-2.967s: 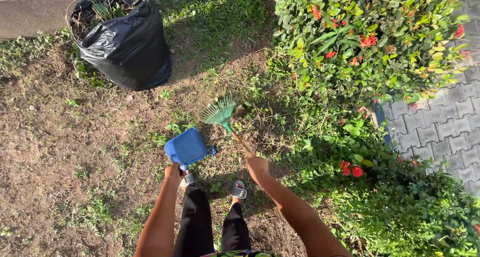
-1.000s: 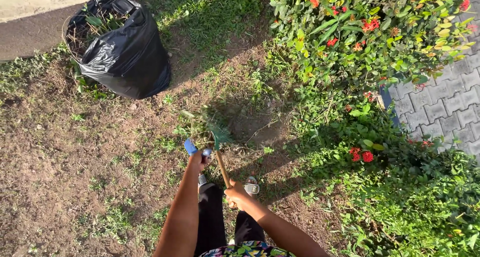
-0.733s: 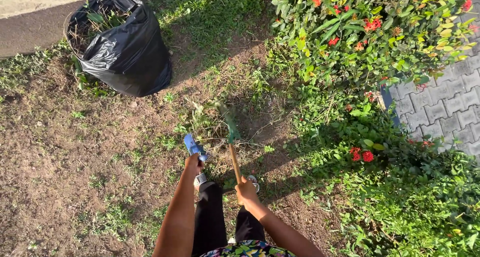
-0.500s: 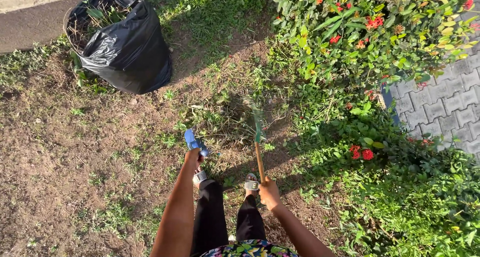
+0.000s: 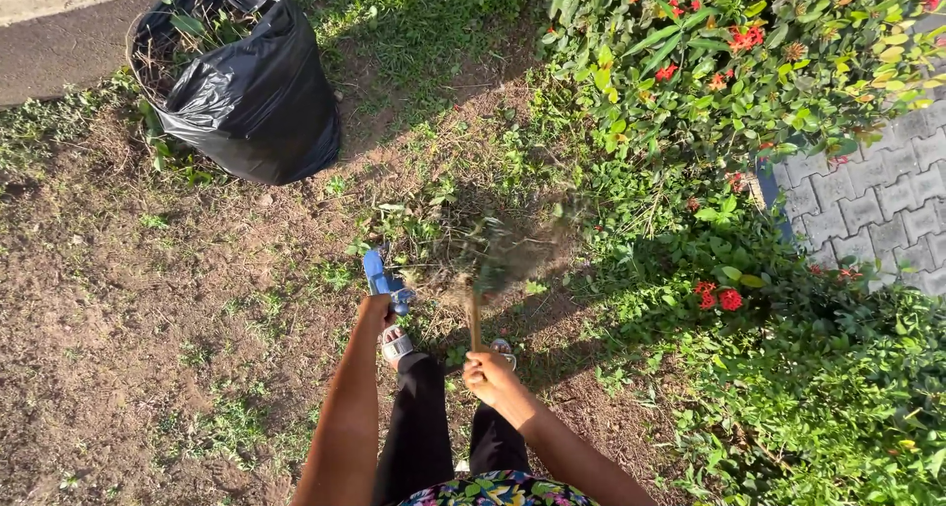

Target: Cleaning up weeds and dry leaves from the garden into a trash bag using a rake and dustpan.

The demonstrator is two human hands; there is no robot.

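Right hand (image 5: 490, 373) fisted round rake (image 5: 476, 299) handle's near end; light, stiff. Left hand (image 5: 375, 311) pinches blue dustpan (image 5: 378, 272) handle.

garden beside paved path. bare soil (image 5: 118, 299) with patchy grass, red-flowered shrub (image 5: 749, 63), grey paving blocks (image 5: 877, 201), black bag (image 5: 251, 92) stuffed with plant cuttings stood on ground.

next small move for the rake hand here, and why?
Probably pull the rake back toward the feet. The right hand grips its handle, and the blurred head sits over loose dry clippings on the bare soil. The left hand holds the blue dustpan edge-on beside it, close enough to receive them.
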